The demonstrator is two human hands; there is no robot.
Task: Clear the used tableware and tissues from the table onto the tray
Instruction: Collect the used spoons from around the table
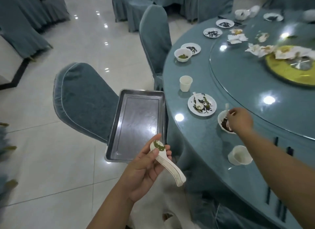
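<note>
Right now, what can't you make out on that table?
- Head view: right hand covers part of the bowl, so its grip there is unclear.
- Far plates: blurred, contents unreadable.
- Tissues: smeared by motion blur; frame edge crops the pile.
- Tray: near corner behind left hand holding spoon.

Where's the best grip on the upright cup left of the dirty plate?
Probably the cup wall near its rim, pinched from above or from the table edge side. It stands upright, mouth open and apparently empty, with clear space around it; the plate and bowl sit apart from it. The wall tapers toward the base, so a high grip should slip less.
</note>
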